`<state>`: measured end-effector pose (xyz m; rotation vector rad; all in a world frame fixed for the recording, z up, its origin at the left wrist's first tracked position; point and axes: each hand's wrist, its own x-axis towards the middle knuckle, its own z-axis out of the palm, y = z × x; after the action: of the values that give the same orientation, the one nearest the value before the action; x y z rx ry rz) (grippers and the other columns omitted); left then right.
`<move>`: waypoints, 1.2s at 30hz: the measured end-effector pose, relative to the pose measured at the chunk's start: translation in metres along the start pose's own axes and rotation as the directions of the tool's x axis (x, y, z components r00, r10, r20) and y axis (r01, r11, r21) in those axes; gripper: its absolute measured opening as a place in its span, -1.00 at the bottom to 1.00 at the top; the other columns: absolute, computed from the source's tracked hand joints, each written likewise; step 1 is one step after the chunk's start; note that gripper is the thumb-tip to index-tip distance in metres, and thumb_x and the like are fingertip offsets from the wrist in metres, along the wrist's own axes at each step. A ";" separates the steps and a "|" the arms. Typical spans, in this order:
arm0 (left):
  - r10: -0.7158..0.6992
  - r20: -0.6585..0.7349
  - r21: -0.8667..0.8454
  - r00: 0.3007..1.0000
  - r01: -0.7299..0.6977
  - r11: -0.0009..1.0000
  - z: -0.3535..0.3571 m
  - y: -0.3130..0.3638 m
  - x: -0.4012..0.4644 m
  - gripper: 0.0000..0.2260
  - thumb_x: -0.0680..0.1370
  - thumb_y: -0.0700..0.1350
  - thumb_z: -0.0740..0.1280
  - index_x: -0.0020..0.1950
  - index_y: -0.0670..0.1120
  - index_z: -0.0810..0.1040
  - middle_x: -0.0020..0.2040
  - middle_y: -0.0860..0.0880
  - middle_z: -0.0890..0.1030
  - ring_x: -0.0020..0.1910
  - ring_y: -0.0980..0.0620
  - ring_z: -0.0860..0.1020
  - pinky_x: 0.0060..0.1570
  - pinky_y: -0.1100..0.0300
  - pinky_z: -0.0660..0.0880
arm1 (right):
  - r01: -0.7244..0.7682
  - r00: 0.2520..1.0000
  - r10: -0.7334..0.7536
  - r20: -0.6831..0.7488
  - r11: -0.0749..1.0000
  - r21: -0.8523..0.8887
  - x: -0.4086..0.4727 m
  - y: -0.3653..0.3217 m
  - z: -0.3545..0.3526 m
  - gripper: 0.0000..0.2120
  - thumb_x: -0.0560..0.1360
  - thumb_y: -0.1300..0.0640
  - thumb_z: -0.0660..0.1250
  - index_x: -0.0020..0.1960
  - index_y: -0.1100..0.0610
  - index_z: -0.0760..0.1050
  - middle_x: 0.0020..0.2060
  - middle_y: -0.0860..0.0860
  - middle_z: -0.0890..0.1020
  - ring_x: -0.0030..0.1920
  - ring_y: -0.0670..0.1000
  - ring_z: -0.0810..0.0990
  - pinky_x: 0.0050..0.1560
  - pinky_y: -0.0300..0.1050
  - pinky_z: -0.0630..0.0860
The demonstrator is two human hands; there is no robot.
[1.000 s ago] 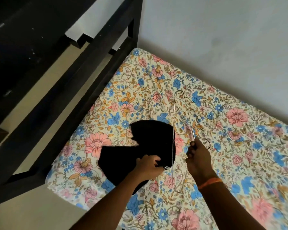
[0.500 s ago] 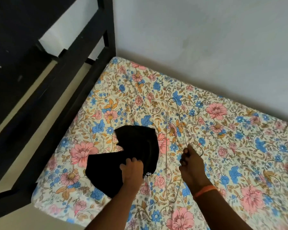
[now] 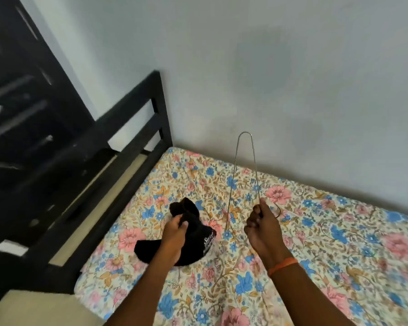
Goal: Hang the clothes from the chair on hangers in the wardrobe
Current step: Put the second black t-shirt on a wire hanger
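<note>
Since the left hand (image 3: pixel 174 234) bunches the black garment (image 3: pixel 193 241) and right hand (image 3: pixel 260 223) fingers curl round the wire hanger (image 3: pixel 245 170), threading's probably next.

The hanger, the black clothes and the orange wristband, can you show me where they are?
hanger (image 3: pixel 255 161): head view, on its right-side wire, above the right hand.
black clothes (image 3: pixel 193 228): head view, on the bunched fabric beside the left hand.
orange wristband (image 3: pixel 282 266): head view, on the band across the right wrist.

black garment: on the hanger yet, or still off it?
Off. The black garment is bunched in the left hand over the floral bedsheet; the wire hanger in the right hand is bare.
</note>
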<state>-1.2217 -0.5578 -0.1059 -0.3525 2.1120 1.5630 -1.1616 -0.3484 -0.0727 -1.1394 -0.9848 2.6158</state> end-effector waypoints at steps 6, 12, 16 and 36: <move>0.285 0.116 0.418 0.952 -0.307 0.855 -0.023 0.100 -0.123 -0.86 0.38 -0.22 0.28 -0.38 -0.11 0.39 -0.39 -0.08 0.41 -0.37 -0.02 0.41 -0.31 0.13 0.29 | 0.069 0.959 -0.097 0.266 0.991 0.111 -0.082 -0.094 0.024 -0.59 0.64 -0.13 0.15 -0.32 0.04 0.31 -0.60 -0.09 0.25 -0.57 -0.11 0.19 -0.43 -0.18 0.11; 0.491 0.348 0.701 0.798 -0.570 0.429 -0.034 0.160 -0.208 -0.73 0.46 -0.38 0.25 0.04 -0.15 0.64 0.01 -0.04 0.62 0.02 0.07 0.53 0.01 0.21 0.43 | 0.108 0.856 -0.229 0.464 0.956 0.273 -0.156 -0.139 0.051 -0.46 0.60 -0.23 0.12 -0.47 0.01 0.38 -0.60 -0.09 0.22 -0.56 -0.10 0.20 -0.34 -0.17 0.15; 0.617 0.344 0.703 0.708 -0.630 0.330 -0.035 0.186 -0.243 -0.82 0.51 -0.31 0.35 0.06 -0.12 0.62 -0.02 0.01 0.56 0.02 0.08 0.51 -0.02 0.26 0.36 | 0.131 0.822 -0.292 0.490 0.933 0.336 -0.190 -0.148 0.061 -0.46 0.60 -0.23 0.16 -0.46 0.04 0.35 -0.57 -0.07 0.21 -0.54 -0.08 0.19 -0.30 -0.13 0.12; 0.731 -0.018 0.768 0.682 -0.458 0.447 -0.064 0.205 -0.287 -0.87 0.38 -0.21 0.36 -0.10 -0.16 0.59 -0.17 -0.09 0.61 -0.23 -0.01 0.60 -0.24 0.04 0.60 | 0.213 0.734 -0.430 0.525 0.880 0.424 -0.249 -0.155 0.053 -0.50 0.52 -0.24 0.18 -0.47 0.04 0.35 -0.54 -0.07 0.21 -0.49 -0.06 0.22 -0.41 -0.20 0.30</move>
<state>-1.0911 -0.5770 0.2271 0.5383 3.1752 0.8058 -1.0434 -0.3427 0.2006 -0.0028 -0.6736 2.7212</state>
